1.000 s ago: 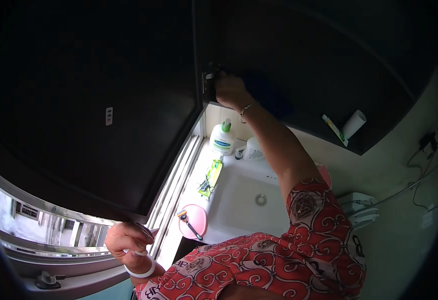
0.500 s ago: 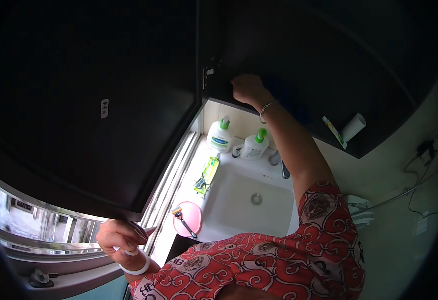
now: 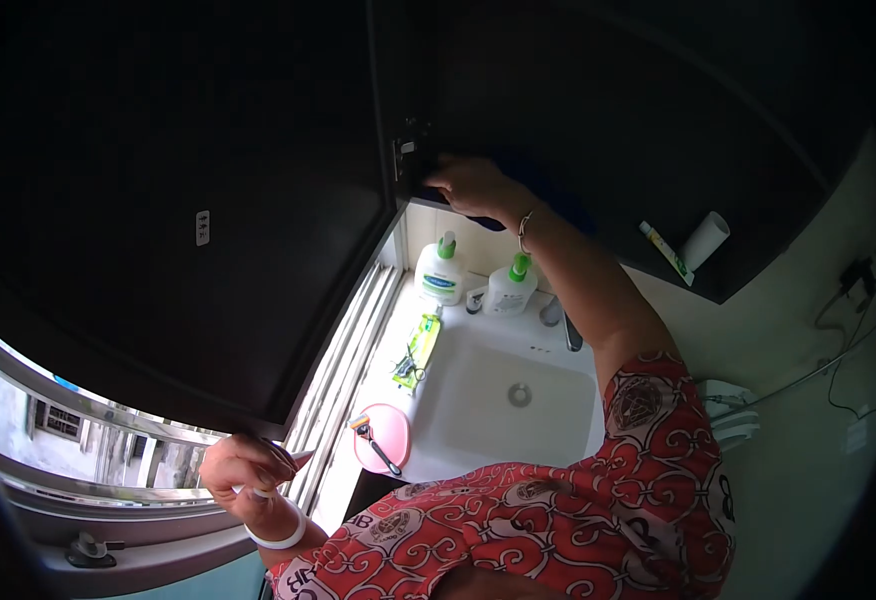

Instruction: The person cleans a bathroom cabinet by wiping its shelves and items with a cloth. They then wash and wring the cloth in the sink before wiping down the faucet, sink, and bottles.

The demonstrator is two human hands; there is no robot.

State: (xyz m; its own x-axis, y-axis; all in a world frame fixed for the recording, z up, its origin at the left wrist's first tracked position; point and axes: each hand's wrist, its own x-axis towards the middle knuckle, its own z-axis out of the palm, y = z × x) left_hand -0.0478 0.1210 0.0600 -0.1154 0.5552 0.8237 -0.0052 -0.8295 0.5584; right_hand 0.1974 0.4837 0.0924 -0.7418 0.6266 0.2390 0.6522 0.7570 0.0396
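Observation:
Inside the dark cabinet, low and close to its hinge, my right hand [image 3: 473, 188] is closed on a dark blue cloth [image 3: 556, 205]. The cloth is hard to see in the shadow; part of it shows below the hand and part behind the wrist. My left hand [image 3: 248, 470] is at the lower corner of the open dark cabinet door [image 3: 198, 300], its fingers curled around something dark that I cannot make out. A toothpaste tube [image 3: 666, 253] and a white cup [image 3: 705, 241] lie at the cabinet's right end.
Below is a white sink [image 3: 503, 400] with a faucet [image 3: 571, 328]. Two pump bottles [image 3: 440, 275] [image 3: 510, 288] stand behind it. A green packet [image 3: 417, 350] with scissors and a razor [image 3: 376, 445] on a pink dish [image 3: 394, 428] lie beside the window.
My right hand moved right along the cabinet bottom, then back left, and the blue cloth shifted with it. My left hand stays by the door corner. The view has shifted slightly.

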